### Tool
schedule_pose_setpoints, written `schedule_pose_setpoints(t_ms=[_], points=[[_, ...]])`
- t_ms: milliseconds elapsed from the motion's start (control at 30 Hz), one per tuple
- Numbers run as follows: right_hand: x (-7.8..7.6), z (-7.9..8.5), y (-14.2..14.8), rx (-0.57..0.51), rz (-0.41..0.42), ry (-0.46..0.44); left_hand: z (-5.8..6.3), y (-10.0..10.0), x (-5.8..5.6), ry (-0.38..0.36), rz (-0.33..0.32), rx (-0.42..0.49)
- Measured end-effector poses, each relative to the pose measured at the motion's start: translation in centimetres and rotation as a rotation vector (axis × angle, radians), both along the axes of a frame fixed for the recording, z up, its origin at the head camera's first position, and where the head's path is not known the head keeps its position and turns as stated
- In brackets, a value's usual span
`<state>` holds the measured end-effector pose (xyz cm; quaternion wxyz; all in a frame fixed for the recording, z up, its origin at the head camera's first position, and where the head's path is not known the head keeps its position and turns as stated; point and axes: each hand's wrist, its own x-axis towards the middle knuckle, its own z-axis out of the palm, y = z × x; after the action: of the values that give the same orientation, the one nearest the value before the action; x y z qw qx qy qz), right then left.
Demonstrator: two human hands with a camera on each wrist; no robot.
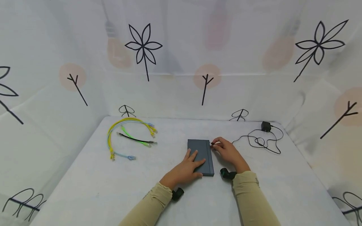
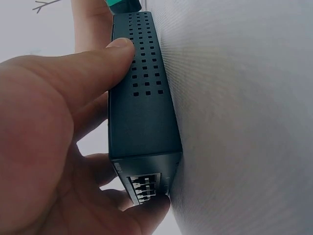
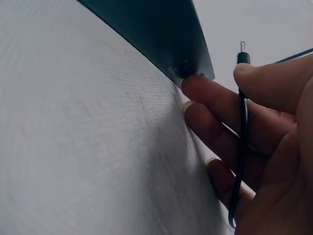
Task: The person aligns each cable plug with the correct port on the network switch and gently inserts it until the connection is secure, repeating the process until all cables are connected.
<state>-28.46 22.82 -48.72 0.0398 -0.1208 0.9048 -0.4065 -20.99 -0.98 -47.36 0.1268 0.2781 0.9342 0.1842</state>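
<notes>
A dark grey-blue network switch (image 1: 200, 145) lies flat on the white table. My left hand (image 1: 184, 169) holds it down, fingers spread over its top. In the left wrist view, the thumb presses the side with vent holes (image 2: 145, 73), and another fingertip sits by the row of ports (image 2: 142, 186). Beside the switch's far right corner, my right hand (image 1: 228, 153) pinches the black power plug (image 3: 243, 58) between thumb and fingers. The plug's metal tip points away from the hand, apart from the switch. A right fingertip is right at the switch's side, by a small dark socket (image 3: 184, 66).
The plug's thin black cord (image 1: 275, 151) runs in loose loops to a black power adapter (image 1: 266, 126) at the back right. Several network cables lie at the left: yellow (image 1: 108, 138), light blue (image 1: 121, 155), green and black (image 1: 135, 139). Patterned white cloth (image 1: 175, 94) walls the table.
</notes>
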Motion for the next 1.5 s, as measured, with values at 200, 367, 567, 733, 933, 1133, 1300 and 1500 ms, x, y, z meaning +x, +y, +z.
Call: schedule_pose_setpoints(t_ms=[200,367,567,733,933,1133,1300,1500], points=[[-0.1,-0.2,0.2,0.013,0.003,0.048,-0.1,0.0,0.0,-0.003,-0.002,-0.001],[-0.2,-0.5,0.1,0.051,-0.052,0.122,-0.1,0.0,0.0,-0.009,-0.002,0.01],[-0.5,-1.1,0.1,0.082,-0.112,0.136,0.0,-0.1,0.1,-0.003,-0.005,0.014],[-0.6,-1.2,0.1,0.078,-0.124,0.146,0.0,-0.1,0.2,-0.004,-0.006,0.008],[-0.7,-1.4,0.1,0.08,-0.131,0.146,0.3,-0.1,0.2,-0.011,-0.002,-0.001],[-0.6,-1.4,0.1,0.083,-0.133,0.146,0.4,0.0,0.3,-0.009,0.001,-0.007],[-0.6,-1.3,0.1,0.089,-0.135,0.153,0.4,-0.1,0.3,-0.008,-0.001,0.0],[-0.5,-1.2,0.0,0.097,-0.144,0.152,0.5,-0.2,0.4,-0.017,0.0,0.003]])
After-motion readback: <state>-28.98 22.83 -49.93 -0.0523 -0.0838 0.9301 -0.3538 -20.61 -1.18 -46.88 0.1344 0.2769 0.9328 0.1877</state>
